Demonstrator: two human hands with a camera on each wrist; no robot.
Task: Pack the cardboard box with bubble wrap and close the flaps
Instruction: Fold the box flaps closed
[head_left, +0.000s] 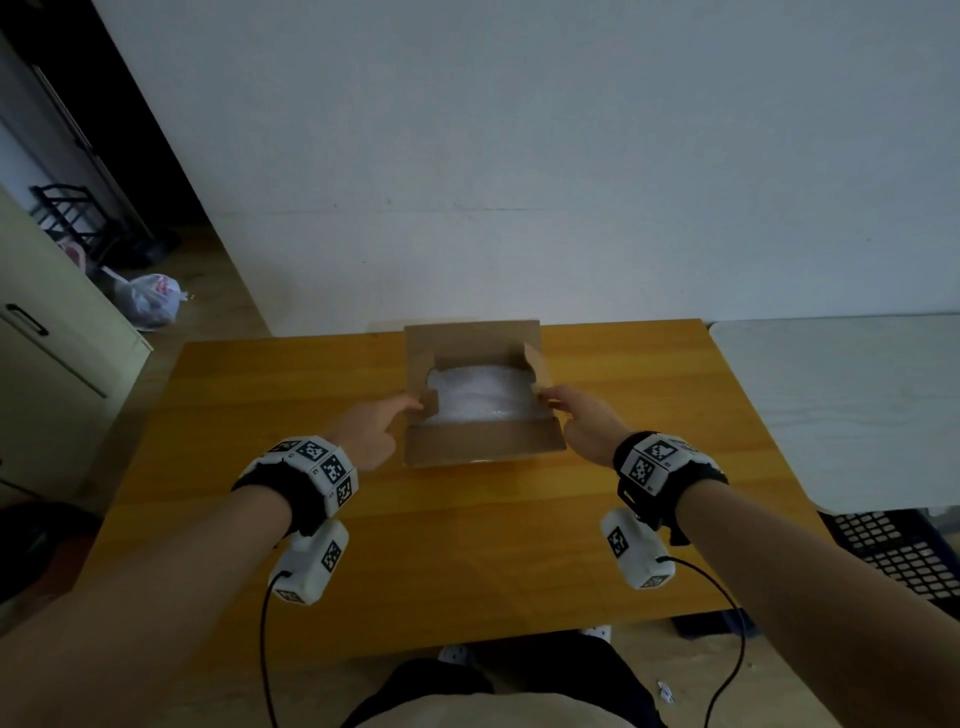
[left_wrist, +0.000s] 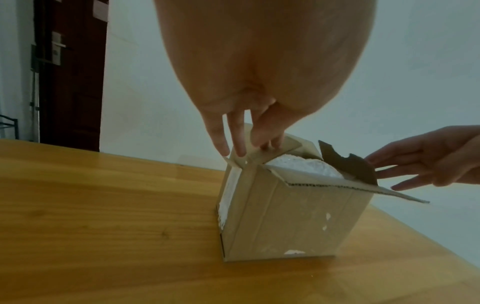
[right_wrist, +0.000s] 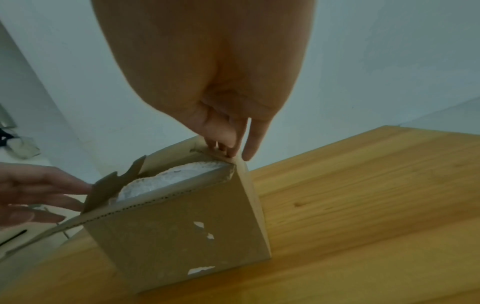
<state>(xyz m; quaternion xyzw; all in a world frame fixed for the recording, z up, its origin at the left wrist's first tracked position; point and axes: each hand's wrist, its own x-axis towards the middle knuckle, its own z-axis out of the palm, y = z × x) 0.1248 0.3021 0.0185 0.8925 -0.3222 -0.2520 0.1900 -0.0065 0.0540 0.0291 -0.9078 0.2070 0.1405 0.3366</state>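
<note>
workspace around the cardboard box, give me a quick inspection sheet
surface: wooden table, box stands on it
job's things: cardboard box flaps not yet closed; bubble wrap inside
clutter: nothing seen on the table
grippers: left hand fingers on the left side flap; right hand fingers on the right side flap
cables: black leads hang from the wrist cameras
surroundings: white wall, plastic bag on floor, cabinet at left

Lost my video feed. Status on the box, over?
Left hand and right hand each press a side flap inward, fingers straight. Box still open, bubble wrap inside. Front and back flaps not yet folded. Nothing blocking.
</note>
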